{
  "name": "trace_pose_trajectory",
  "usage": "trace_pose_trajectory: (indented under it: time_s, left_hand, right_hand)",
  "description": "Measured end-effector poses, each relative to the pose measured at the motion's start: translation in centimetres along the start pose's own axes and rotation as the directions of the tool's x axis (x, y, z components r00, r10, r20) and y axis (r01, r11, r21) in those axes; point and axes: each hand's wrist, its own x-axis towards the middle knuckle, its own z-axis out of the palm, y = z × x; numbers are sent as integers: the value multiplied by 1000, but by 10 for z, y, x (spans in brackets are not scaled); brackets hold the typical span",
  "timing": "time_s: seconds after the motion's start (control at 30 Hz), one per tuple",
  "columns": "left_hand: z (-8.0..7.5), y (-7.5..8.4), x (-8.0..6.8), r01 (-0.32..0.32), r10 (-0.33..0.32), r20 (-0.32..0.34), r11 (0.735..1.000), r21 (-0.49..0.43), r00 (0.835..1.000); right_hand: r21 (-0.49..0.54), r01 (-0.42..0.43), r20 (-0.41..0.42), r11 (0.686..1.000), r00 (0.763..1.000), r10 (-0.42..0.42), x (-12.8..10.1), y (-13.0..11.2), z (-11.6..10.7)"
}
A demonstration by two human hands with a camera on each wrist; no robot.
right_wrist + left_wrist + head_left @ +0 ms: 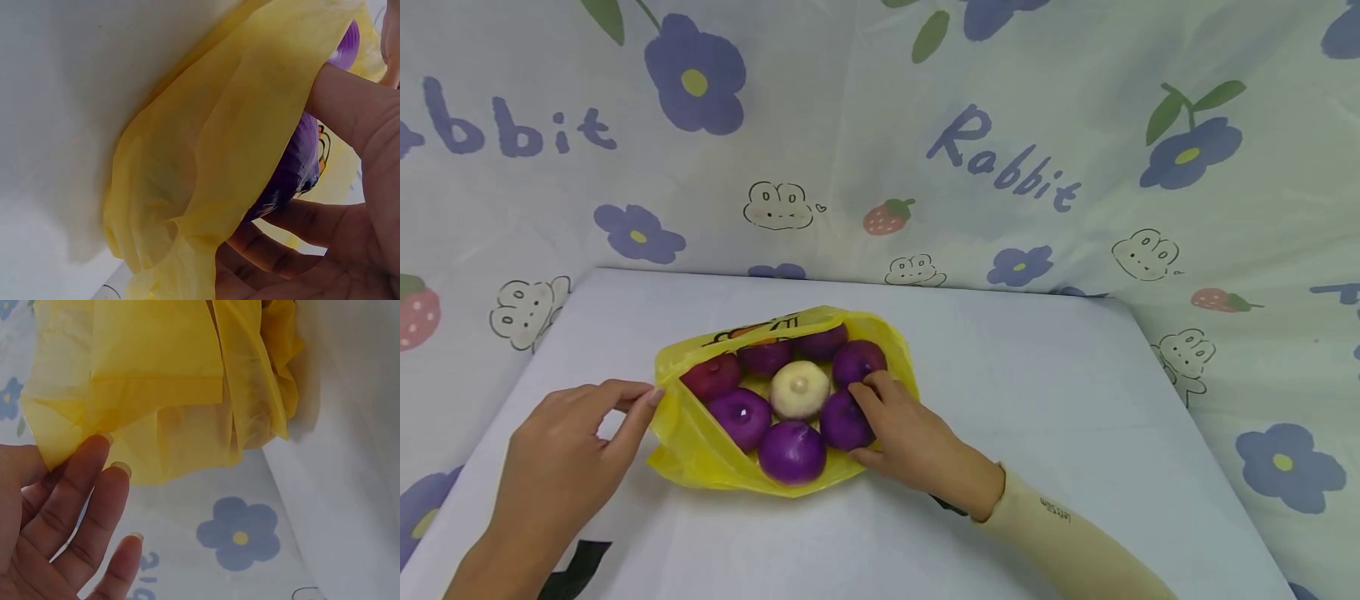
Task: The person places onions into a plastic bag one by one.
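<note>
A yellow plastic bag lies on the white table with its mouth spread open. Inside sit several purple onions, a redder one at the left, and a cream-white bulb in the middle. My left hand pinches the bag's left edge between thumb and fingertips; in the left wrist view the film hangs from that pinch. Reaching over the bag's right rim, my right hand grips a purple onion between thumb and fingers. The right wrist view shows this onion partly behind the yellow film.
The white tabletop extends on both sides of the bag. Behind it hangs a pale cloth printed with flowers, rabbits and strawberries. A black strap end hangs below the left wrist. A beige sleeve covers the right forearm.
</note>
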Motion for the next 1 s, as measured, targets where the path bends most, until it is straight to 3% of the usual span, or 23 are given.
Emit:
trace_pose_trajectory:
  time_s: [0.5,1.0]
  left_hand:
    - [1,3,2,7,-7,14,1000,11,1000]
    - [-3,3,-1,42,-42,24,999,13,999]
  right_hand:
    - [-15,-7,27,1000,1000,8,1,6,8]
    - [50,-12,-108,999,994,18,-15,9,-18]
